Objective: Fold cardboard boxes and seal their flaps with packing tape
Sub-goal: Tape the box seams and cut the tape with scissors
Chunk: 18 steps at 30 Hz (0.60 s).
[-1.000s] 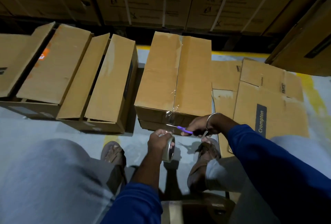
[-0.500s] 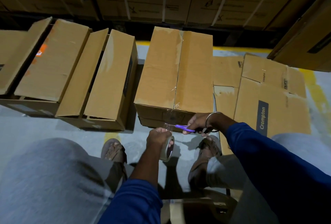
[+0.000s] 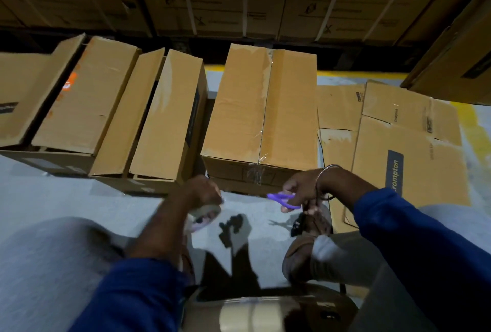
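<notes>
Looking down from the head cam: taped box [image 3: 263,108] sits on the floor straight ahead, flaps closed, clear tape along the centre seam w/ its tail stuck down the near face. Left hand [image 3: 203,190] is clenched round the tape roll [image 3: 204,214], just off the box's near-left corner; right hand [image 3: 300,188] grips purple scissors [image 3: 285,200] close to the near face, not touching it. Box looks light but bulky, stiff at edges, flap panels prob. flex if pressed mid-span, so best lifted by the bottom corners w/ both hands. Tape is thin, clingy, likely to curl back on itself. Two more boxes [image 3: 114,113] at left have flaps not yet sealed; flattened cartons [image 3: 406,145] lie at right. Roll is motion-blurred, so its free end can't be made out; scissor blades mostly hidden, open/closed unclear.
</notes>
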{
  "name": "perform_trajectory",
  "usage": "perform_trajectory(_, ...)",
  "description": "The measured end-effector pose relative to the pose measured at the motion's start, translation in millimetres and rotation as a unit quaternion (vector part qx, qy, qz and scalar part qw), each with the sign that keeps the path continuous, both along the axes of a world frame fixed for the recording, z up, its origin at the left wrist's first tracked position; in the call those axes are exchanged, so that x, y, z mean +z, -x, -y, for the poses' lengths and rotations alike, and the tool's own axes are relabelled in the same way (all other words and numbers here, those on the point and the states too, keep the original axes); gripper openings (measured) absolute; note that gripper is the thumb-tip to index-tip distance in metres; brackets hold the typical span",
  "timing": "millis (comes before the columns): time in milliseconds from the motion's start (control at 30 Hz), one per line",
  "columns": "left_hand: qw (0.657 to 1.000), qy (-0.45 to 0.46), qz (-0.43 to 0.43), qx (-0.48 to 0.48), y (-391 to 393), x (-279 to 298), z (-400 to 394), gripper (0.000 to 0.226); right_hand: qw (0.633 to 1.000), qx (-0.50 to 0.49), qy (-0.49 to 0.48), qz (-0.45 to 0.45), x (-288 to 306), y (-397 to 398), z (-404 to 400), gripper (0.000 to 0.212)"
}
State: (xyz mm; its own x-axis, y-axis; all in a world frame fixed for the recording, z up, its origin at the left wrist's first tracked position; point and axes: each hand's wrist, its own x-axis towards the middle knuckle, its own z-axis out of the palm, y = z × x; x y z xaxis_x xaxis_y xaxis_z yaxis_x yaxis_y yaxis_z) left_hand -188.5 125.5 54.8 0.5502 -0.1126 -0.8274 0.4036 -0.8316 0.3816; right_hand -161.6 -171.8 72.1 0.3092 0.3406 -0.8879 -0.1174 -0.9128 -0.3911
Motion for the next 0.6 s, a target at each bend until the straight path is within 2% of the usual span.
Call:
perform_trajectory(33, 1.000, 0.012, 0.020, 0.000, -11.6, 18.1, -11.4, 0.017, 0.997, 0.007, -0.044, 0.060, 11.0, -0.9, -2.4, 0.034)
perform_trajectory(100, 0.997, 0.024, 0.065, -0.026, -35.6, 48.0, -30.7, 0.013, 0.969, -0.008, -0.139, 0.204, 25.5, -2.1, -12.1, 0.027)
perform_trajectory(167, 0.993, 0.029, 0.099, -0.061, -58.7, 60.0, -41.9, 0.011, 0.934, -0.038, -0.217, 0.280, 28.6, -1.8, -25.9, 0.025)
perform_trajectory(233, 0.988, 0.038, 0.103, -0.107, -75.2, 60.3, -45.4, 0.008, 0.914, -0.053, -0.253, 0.312, 20.3, 0.0, -41.3, 0.030)
perform_trajectory(333, 0.980, 0.043, 0.077, -0.181, -82.8, 45.3, -43.7, 0.005, 0.902, -0.038, -0.257, 0.345, 4.7, -0.3, -58.5, 0.039)
perform_trajectory(467, 0.974, 0.098, 0.063, -0.192, -83.5, 20.8, -40.1, 0.008, 0.915, 0.016, -0.227, 0.333, -18.6, -0.8, -63.2, 0.045)
perform_trajectory(600, 0.964, 0.134, 0.084, -0.215, -94.6, 10.7, -35.0, 0.003, 0.922, 0.000, -0.221, 0.320, -33.4, 1.0, -61.0, 0.043)
